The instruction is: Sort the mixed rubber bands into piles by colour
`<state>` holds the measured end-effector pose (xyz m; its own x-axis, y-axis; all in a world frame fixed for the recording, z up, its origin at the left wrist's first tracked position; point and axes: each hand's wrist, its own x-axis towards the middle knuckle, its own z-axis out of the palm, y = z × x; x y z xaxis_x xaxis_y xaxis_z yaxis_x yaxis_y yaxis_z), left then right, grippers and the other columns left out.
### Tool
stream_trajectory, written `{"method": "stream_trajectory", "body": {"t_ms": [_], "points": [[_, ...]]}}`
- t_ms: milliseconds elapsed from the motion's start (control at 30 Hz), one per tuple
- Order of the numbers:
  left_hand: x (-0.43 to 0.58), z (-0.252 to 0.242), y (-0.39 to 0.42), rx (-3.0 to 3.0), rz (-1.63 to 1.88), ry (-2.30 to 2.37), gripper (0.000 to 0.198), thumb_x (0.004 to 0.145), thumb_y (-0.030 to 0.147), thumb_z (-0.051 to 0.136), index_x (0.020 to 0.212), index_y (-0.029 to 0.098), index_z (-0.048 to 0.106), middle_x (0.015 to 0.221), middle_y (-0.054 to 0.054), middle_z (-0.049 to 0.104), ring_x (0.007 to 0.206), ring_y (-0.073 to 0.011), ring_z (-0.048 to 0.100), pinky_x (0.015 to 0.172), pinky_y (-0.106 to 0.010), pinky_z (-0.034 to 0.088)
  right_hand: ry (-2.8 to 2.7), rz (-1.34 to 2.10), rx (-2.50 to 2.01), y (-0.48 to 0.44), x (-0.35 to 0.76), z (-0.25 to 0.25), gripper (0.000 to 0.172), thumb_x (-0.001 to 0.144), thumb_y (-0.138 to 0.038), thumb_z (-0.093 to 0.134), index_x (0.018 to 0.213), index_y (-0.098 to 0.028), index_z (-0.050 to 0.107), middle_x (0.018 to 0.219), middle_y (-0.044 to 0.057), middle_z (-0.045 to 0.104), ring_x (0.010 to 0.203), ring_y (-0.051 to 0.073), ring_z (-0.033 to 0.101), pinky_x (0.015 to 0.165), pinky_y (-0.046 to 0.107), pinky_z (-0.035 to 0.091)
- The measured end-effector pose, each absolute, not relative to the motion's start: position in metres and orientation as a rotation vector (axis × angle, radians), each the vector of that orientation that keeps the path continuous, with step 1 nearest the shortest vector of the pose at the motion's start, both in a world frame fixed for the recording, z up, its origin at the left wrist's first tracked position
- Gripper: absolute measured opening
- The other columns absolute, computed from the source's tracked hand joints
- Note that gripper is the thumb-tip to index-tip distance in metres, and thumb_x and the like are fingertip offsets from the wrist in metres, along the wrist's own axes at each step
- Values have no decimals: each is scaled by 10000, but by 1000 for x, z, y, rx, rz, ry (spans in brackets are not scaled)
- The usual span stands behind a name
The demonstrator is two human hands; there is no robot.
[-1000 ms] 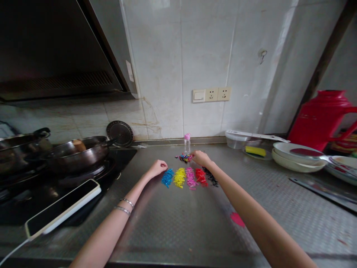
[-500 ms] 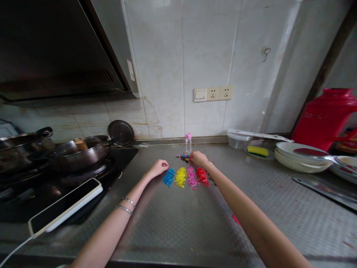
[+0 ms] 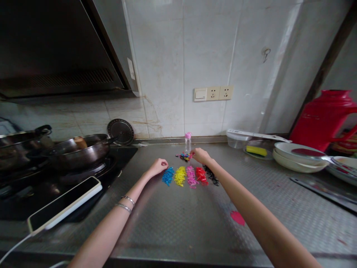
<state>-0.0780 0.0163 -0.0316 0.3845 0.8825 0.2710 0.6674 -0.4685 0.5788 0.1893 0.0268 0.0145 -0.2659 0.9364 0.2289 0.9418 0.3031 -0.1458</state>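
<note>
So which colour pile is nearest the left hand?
The blue pile, leftmost in the row, right beside the left hand; yellow, pink, red and black lie further right.

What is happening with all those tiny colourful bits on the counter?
A person is working at a steel counter. Their right hand has its fingertips at a small mixed-colour heap beside a little pink-capped bottle. Their left hand rests curled next to the blue pile. In a row after it lie a yellow pile, a pink pile, a red pile and a black pile, each a single colour.
</note>
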Motion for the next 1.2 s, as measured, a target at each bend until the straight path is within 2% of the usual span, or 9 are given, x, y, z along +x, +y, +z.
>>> {"method": "stream_trajectory", "body": {"t_ms": [233, 433, 567, 700, 933, 1200], "points": [[-76, -26, 13, 2247, 796, 1356, 216, 653, 239, 492, 712, 103, 649, 629, -40, 623, 577, -112, 527, 562, -203, 383, -2192, 26, -1537, 12, 193, 24, 272, 734, -205, 465, 949, -231, 630, 924, 48, 640, 855, 166, 570, 719, 227, 409], [-60, -7, 3, 2173, 976, 1363, 289, 654, 334, 555, 780, 93, 649, 582, -22, 576, 548, -101, 471, 526, -202, 353, -2128, 215, -1244, -9, 192, 19, 247, 716, -192, 498, 913, -173, 644, 848, 43, 660, 765, 140, 581, 721, 213, 417], [-37, 7, -15, 2127, 944, 1200, 389, 649, 374, 585, 899, 78, 619, 545, 13, 513, 495, -74, 408, 474, -187, 308, -2106, 314, -1146, -29, 185, 20, 246, 715, -178, 498, 909, -168, 649, 831, 35, 665, 743, 140, 587, 700, 215, 428], [-18, 10, -29, 2080, 864, 1065, 463, 636, 361, 613, 996, 72, 576, 534, 36, 481, 481, -63, 392, 462, -180, 295, -2090, 366, -1127, -45, 178, 23, 268, 714, -162, 497, 938, -183, 643, 881, 30, 660, 790, 145, 587, 742, 231, 428], [-10, 1, -32, 2035, 783, 983, 366, 640, 322, 611, 902, 68, 628, 493, 33, 472, 470, -63, 395, 460, -181, 287, -2107, 315, -1045, -54, 174, 19, 256, 727, -174, 485, 934, -184, 636, 878, 25, 656, 788, 130, 586, 750, 220, 423], [-2, -5, -35, 1968, 840, 989, 325, 637, 319, 609, 829, 57, 616, 514, 25, 497, 481, -68, 420, 468, -183, 318, -2151, 320, -1008, -60, 168, 21, 278, 722, -126, 465, 937, -194, 628, 911, 25, 647, 834, 135, 577, 772, 238, 415]]}}
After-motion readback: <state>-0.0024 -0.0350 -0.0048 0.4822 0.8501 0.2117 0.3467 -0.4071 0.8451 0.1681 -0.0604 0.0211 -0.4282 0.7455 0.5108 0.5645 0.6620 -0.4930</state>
